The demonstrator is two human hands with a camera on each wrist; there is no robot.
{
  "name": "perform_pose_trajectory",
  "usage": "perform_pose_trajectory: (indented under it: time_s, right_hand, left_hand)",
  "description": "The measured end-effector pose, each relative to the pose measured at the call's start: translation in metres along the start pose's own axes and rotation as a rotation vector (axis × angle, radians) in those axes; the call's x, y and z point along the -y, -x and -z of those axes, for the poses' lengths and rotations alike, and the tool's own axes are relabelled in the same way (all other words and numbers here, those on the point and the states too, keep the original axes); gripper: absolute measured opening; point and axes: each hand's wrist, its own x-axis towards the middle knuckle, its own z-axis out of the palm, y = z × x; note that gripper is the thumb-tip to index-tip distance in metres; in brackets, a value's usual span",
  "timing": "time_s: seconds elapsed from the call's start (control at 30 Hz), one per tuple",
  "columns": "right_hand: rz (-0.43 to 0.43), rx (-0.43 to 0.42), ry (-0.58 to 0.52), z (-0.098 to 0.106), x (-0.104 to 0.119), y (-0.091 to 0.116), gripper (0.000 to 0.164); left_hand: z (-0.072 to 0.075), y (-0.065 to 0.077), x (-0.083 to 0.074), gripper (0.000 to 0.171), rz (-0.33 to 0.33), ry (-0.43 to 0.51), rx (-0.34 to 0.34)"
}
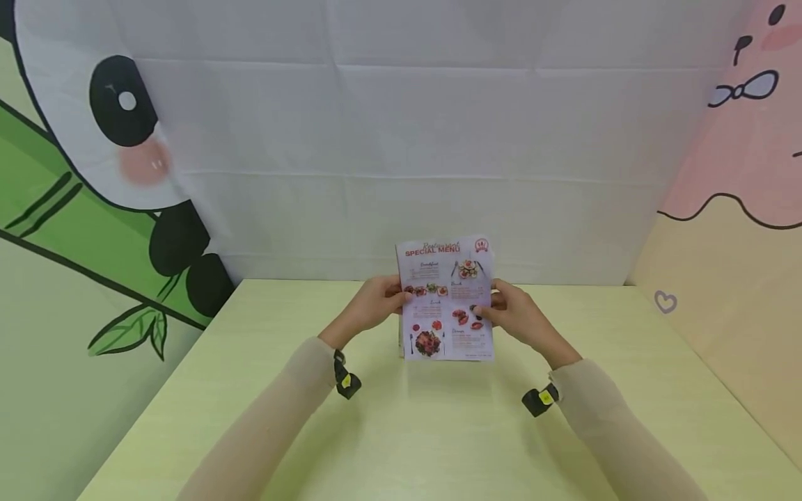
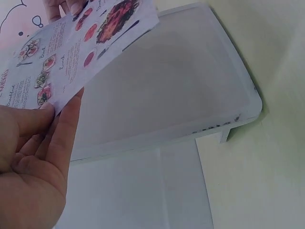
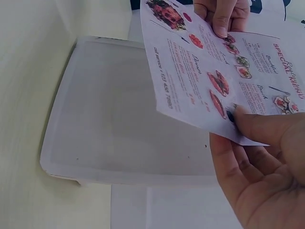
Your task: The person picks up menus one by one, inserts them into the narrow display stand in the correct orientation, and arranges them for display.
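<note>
Nearest me are my two beige sleeves, each with a black wrist strap. Ahead, my left hand (image 1: pixel 376 303) pinches the left edge of the menu sheet (image 1: pixel 446 299), thumb on the printed face and fingers curled behind. My right hand (image 1: pixel 516 313) pinches the right edge the same way. The sheet stands upright above the pale green table (image 1: pixel 250 390), thin glossy paper printed with red dishes and a "SPECIAL MENU" heading. Behind it, seen from the wrist cameras, stands a frosted white plastic tray (image 2: pixel 190 86) with rounded corners, mostly hidden from my head view. A creased white cloth backdrop (image 1: pixel 407 139) hangs beyond, cartoon panels on both sides.
</note>
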Motion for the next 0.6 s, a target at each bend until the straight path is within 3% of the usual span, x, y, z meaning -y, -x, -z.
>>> perform_pose_trajectory:
  time_s: [0.37, 0.6]
  right_hand:
    - [-0.039, -0.071, 0.053, 0.014, 0.015, -0.021, 0.030]
    - [-0.021, -0.124, 0.085, 0.018, 0.021, -0.028, 0.026]
  left_hand:
    - [0.012, -0.016, -0.011, 0.031, -0.036, -0.045, -0.075]
    - [0.016, -0.025, -0.016, 0.029, -0.076, -0.063, -0.124]
